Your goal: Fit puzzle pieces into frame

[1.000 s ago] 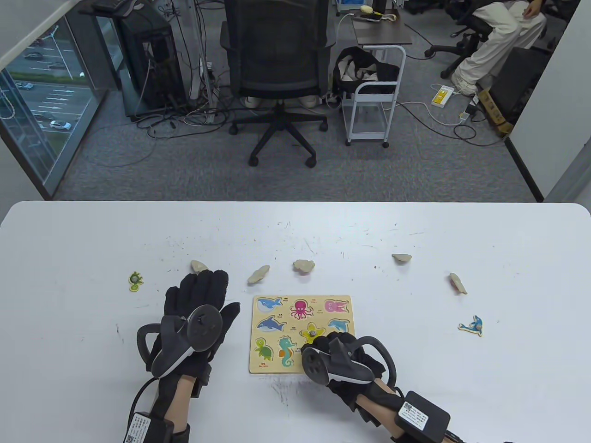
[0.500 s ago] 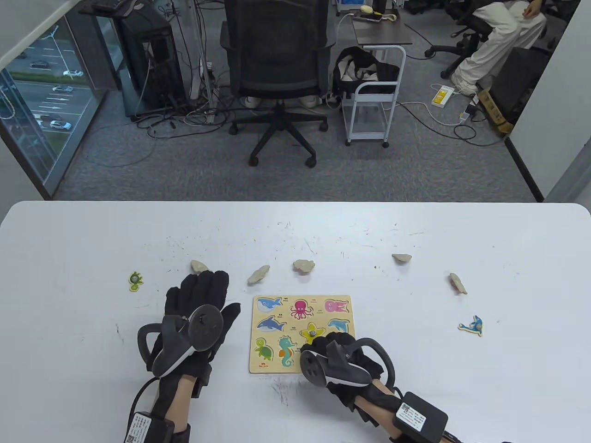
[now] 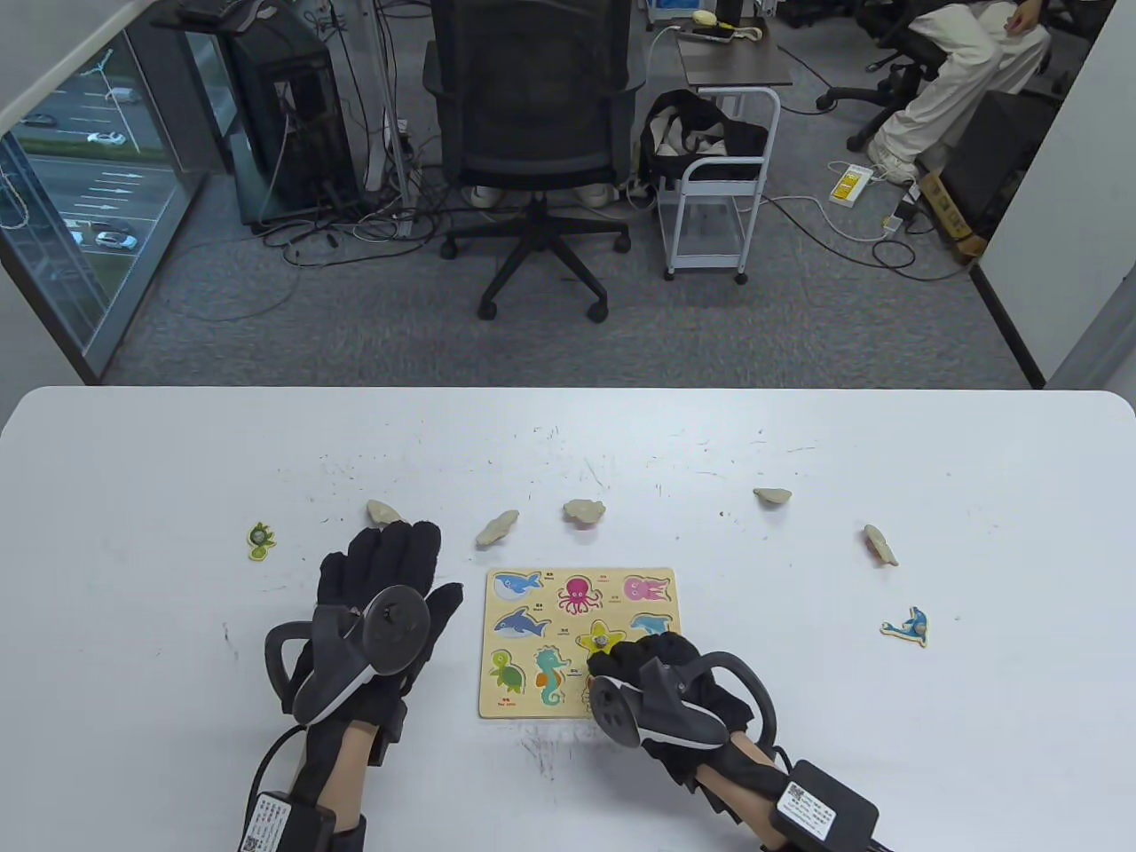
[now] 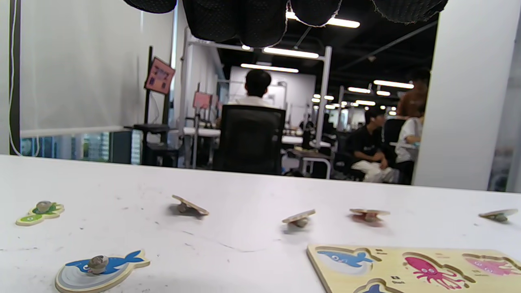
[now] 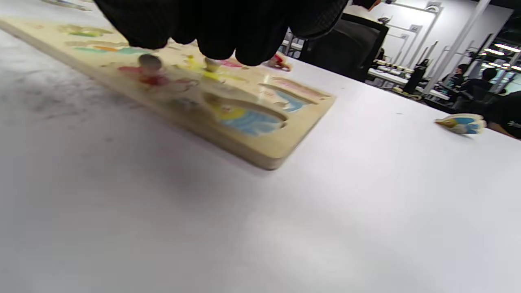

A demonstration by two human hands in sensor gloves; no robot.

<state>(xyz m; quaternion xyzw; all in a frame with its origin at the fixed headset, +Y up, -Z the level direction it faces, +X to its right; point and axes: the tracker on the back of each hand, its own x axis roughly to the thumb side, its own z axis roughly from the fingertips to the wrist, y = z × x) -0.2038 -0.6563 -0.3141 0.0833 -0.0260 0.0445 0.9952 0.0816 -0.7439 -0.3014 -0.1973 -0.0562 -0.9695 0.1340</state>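
The wooden puzzle frame (image 3: 568,632) lies in the middle of the table, and shows in the right wrist view (image 5: 268,150). A yellow star piece (image 3: 603,635) with a knob sits in it. My right hand (image 3: 621,661) hovers over the frame's near right corner, fingers curled, fingertips (image 5: 228,44) just above the star's knob and holding nothing. A red piece (image 5: 149,67) sits in the frame beside it. My left hand (image 3: 390,577) lies flat and open left of the frame. A blue whale piece (image 4: 97,266) lies beneath it.
A green turtle piece (image 3: 260,540) lies far left. Face-down pieces (image 3: 382,510) (image 3: 497,528) (image 3: 583,510) (image 3: 772,495) (image 3: 880,544) lie in a row beyond the frame. A blue dolphin piece (image 3: 906,626) lies to the right.
My right hand has slid a little to the right and back toward the near edge, away from the star's knob. My left hand has not moved.
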